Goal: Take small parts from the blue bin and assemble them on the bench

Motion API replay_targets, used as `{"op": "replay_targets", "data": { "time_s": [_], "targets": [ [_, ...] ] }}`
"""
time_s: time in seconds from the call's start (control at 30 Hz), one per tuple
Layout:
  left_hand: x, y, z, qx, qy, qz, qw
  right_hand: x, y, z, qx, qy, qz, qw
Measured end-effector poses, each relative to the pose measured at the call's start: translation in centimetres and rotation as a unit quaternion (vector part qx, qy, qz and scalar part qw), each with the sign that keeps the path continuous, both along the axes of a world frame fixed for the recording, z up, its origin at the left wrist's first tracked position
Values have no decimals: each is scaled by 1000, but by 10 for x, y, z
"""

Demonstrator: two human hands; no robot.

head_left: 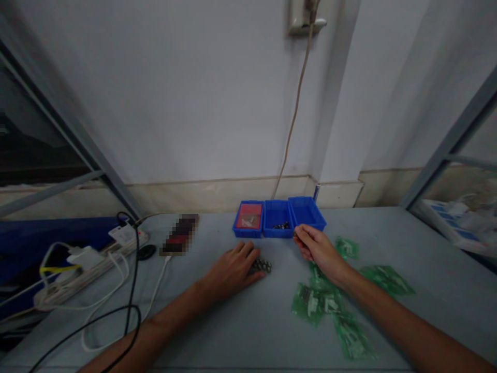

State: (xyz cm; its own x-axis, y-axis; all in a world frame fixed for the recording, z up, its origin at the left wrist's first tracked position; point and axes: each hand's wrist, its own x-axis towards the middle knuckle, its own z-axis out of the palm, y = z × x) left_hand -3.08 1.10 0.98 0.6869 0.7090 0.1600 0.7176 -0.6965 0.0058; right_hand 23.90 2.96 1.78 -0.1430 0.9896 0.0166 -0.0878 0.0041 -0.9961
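Note:
My left hand [235,267] lies palm down on the table, fingers stretched out beside a small pile of shiny metal parts [264,266] that it partly covers. In front of the blue bins, my right hand [316,247] is closed in a pinch; a tiny bit of something shows at its fingertips, too small to name. The middle blue bin [277,210] holds a few small dark metal parts [282,226]. In the left blue bin [235,230] lies a red card [248,211] with a small clear bag on it. No contents show in the right blue bin [305,207].
Several green plastic bags [351,334] with small parts lie around my right forearm. On the left are a pixelated phone-like object [180,234], a white power strip [50,295] and loose cables [135,280]. A wall [217,93] stands behind the bins.

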Motion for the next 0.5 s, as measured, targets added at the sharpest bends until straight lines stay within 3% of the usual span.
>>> {"op": "replay_targets", "data": {
  "time_s": [0.3,0.5],
  "targets": [
    [38,6,-4,55,108,-27,992,1,3,-2,-4,1,-7,1000],
    [37,21,-1,31,122,-58,990,1,4,0,-8,7,-4,1000]
  ]
}}
